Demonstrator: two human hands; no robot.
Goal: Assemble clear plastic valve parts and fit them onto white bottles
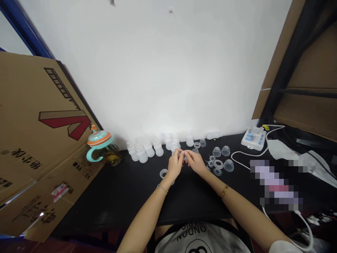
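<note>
My left hand (pixel 176 163) and my right hand (pixel 194 162) meet above the black table. Both have their fingertips pinched on a small clear plastic piece (pixel 185 156), mostly covered by the fingers; it looks like a bottle ring or nipple. Just behind the hands stand several frosted white baby bottles (pixel 158 149). By my left wrist lies a clear bottle ring (pixel 163 173). To the right of my right hand are several clear dome caps (pixel 228 165), another ring (pixel 218 164) and several silicone nipples (pixel 217 171).
At the left, a glass jug (pixel 113 154) with a turquoise and orange lid stands beside a large cardboard box (pixel 34 123). A white power strip (pixel 253 138) and its cable lie at the right, near a pixelated object (pixel 276 182). The white wall (pixel 163 70) closes off the back.
</note>
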